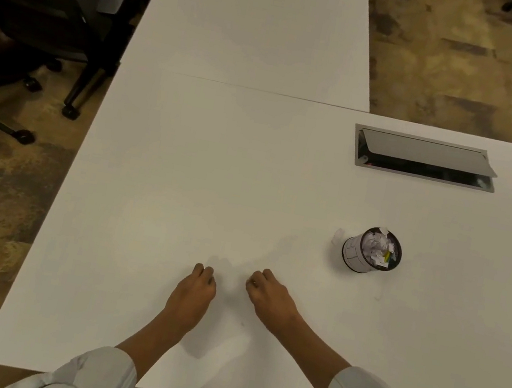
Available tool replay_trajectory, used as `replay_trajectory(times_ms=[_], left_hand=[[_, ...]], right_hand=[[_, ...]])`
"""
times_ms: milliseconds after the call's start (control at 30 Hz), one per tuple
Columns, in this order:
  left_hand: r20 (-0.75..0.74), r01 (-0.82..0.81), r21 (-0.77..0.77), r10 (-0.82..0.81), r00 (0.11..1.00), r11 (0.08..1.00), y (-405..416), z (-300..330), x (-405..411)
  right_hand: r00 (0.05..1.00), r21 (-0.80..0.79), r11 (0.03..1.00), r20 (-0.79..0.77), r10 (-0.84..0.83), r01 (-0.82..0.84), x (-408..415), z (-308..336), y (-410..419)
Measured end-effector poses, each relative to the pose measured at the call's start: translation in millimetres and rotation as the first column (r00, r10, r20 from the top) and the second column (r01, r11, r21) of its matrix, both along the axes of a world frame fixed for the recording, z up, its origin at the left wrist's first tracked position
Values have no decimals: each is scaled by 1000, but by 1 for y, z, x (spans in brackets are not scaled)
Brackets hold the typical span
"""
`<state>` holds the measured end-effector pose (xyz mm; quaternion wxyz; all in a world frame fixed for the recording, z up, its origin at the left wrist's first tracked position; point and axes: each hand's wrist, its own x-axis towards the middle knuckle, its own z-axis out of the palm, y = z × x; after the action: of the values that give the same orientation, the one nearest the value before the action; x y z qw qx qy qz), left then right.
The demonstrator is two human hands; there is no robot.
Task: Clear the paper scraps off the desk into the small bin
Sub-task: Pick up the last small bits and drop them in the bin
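Observation:
A small round bin stands on the white desk, to the right of centre, packed with crumpled white paper scraps and a bit of yellow. One pale scrap lies on the desk touching the bin's left side. My left hand and my right hand rest side by side near the front edge, well to the left of the bin. Both have their fingers curled under; nothing shows in either.
An open metal cable hatch is set into the desk behind the bin. A second white desk joins at the back. Black office chairs stand on the patterned carpet to the left.

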<state>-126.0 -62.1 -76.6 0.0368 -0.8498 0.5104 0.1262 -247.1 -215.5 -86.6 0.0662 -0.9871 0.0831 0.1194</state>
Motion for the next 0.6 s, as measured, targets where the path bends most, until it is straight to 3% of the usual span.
replay_trajectory(times_ms=[100, 167, 233, 333, 467, 600], left_hand=[[-42, -22, -33, 21, 999, 999, -5, 2, 6], [-77, -61, -73, 55, 996, 995, -8, 1, 6], [-159, -146, -90, 130, 979, 985, -12, 1, 7], [-363, -397, -111, 335, 870, 911, -32, 0, 7], [-660, -604, -190, 354, 663, 774, -101, 29, -12], [-801, -615, -283, 172, 574, 736, -193, 67, -46]], right_hand=[[985, 125, 977, -22, -174, 175, 2, -9, 2], [928, 303, 886, 13, -372, 351, 3, -5, -2], [814, 470, 748, 99, -573, 469, 0, 13, -12], [579, 621, 609, 288, -762, 493, -21, 48, -43], [328, 635, 494, 370, -870, 594, -55, 95, -110], [261, 597, 399, 307, -915, 696, -84, 115, -167]])
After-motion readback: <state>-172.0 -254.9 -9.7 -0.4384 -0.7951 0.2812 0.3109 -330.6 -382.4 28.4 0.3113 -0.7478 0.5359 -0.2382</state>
